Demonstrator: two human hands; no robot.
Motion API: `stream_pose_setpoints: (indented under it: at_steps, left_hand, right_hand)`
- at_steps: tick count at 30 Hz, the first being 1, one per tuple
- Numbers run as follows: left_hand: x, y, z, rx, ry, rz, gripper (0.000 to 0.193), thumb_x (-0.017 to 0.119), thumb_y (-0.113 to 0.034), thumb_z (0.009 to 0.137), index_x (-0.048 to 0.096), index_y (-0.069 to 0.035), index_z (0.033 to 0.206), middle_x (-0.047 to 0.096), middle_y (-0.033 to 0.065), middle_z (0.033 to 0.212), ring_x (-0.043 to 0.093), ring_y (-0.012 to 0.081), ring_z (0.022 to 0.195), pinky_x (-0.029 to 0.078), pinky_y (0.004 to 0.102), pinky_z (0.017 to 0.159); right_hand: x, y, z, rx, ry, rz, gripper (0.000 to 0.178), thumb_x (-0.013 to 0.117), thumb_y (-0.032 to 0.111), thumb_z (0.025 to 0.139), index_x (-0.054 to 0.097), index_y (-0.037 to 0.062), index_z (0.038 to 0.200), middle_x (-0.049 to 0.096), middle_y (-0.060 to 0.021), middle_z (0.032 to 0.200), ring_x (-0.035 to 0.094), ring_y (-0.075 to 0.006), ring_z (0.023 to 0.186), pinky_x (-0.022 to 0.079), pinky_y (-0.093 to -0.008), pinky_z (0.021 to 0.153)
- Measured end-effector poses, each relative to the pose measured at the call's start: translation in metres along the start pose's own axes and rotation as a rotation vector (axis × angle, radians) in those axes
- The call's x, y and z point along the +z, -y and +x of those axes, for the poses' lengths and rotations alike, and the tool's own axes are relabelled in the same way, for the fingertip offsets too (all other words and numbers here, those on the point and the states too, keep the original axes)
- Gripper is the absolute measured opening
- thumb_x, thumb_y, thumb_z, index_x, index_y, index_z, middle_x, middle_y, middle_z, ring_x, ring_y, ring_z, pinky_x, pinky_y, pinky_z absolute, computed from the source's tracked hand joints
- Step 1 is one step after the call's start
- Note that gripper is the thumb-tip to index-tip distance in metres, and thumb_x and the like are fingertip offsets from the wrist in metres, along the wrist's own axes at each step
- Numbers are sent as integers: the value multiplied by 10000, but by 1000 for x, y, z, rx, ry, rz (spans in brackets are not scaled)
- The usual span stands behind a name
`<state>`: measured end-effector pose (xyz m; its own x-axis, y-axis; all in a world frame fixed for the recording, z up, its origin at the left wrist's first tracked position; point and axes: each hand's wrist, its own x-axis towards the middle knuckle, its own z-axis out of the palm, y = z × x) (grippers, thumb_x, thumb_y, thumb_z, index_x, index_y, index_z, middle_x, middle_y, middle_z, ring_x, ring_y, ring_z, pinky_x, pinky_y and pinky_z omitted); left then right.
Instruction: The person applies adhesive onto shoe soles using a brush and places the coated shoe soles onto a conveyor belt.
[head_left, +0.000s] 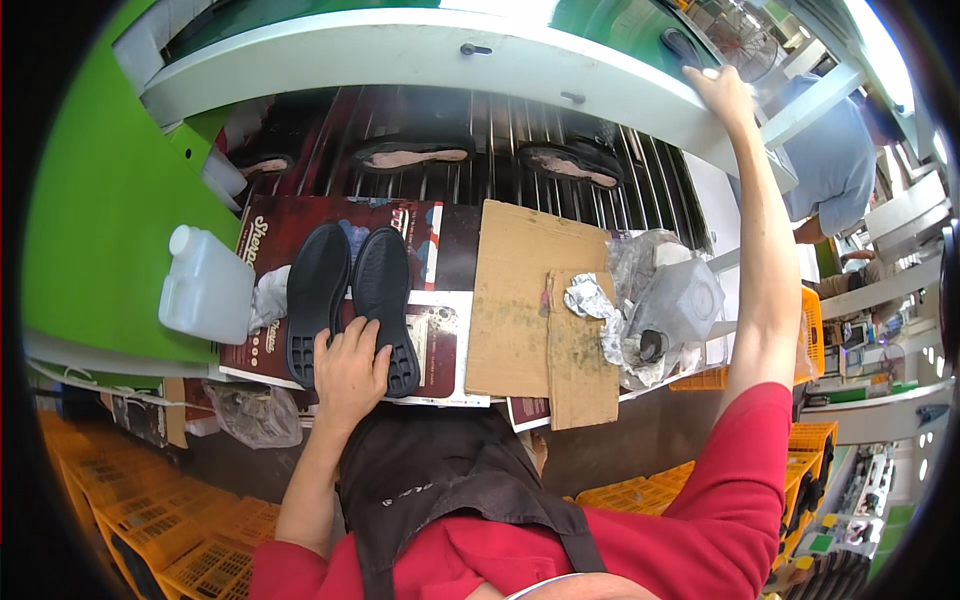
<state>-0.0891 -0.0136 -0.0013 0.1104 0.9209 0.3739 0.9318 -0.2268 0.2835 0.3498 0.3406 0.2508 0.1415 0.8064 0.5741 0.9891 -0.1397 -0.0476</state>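
Note:
Two black shoe soles, a left-hand one [318,290] and a right-hand one [382,290], lie side by side on printed cardboard in front of me. My left hand [350,375] rests across their near ends, its fingers spread and touching both. Stretched far to the upper right, my right hand [724,95] reaches over the pale metal rail [600,62]. Its fingers are bent at the near end of another dark shoe sole [681,46] on the green belt [620,22]. The fingertips are small and partly hidden there.
Pink-centred shoe soles [415,155] lie on metal rollers [480,110] beyond the cardboard. A white jug [205,285] stands left; stained cardboard [520,310] and a clear plastic container [680,300] lie right. Orange crates [190,540] surround me. Another person [830,145] is at far right.

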Motion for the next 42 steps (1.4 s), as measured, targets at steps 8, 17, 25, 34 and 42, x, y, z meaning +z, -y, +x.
stream_pose_setpoints:
  at_steps: [8, 17, 25, 34, 42]
  left_hand:
    - [0, 3, -8, -13, 35, 27, 340, 649, -222, 802, 629, -35, 1085, 610, 131, 1122, 617, 256, 859, 386, 456, 920]
    - [3, 7, -10, -46, 29, 2, 323, 640, -225, 819, 629, -50, 1090, 613, 104, 1111, 615, 233, 895, 375, 439, 934]
    - [3, -10, -7, -125, 59, 7, 611, 614, -395, 842, 499, 65, 1226, 573, 250, 1164, 599, 330, 992, 316, 495, 1001]
    - [21, -38, -18, -288, 111, -66, 1060, 731, -473, 726, 165, 58, 1448, 358, 378, 1358, 392, 439, 1273, 299, 485, 1042]
    - [14, -45, -17, -337, 173, -216, 1075, 712, -412, 793, 36, 128, 1430, 220, 387, 1432, 265, 467, 1350, 252, 442, 1113]
  right_hand:
    - [47, 1, 38, -111, 74, 199, 724, 694, 594, 690, 625, -1, 1097, 656, -244, 1052, 629, -339, 1019, 463, -405, 904]
    - [46, 3, 56, -185, -166, 96, 756, 589, 689, 753, 586, 84, 1207, 623, -226, 1149, 573, -389, 1107, 433, -428, 948]
    - [-11, 50, -72, -721, -540, 438, 273, 619, 244, 918, 596, 53, 1111, 660, -141, 1028, 624, -263, 943, 480, -335, 837]
    - [-88, 5, -322, -304, 141, 977, 390, 485, 376, 985, 615, 28, 1103, 627, -35, 933, 550, -101, 740, 454, -237, 664]
    - [-98, -85, -396, 441, 345, 846, 197, 636, 199, 908, 680, 10, 940, 583, 27, 690, 476, -19, 553, 378, -177, 481]
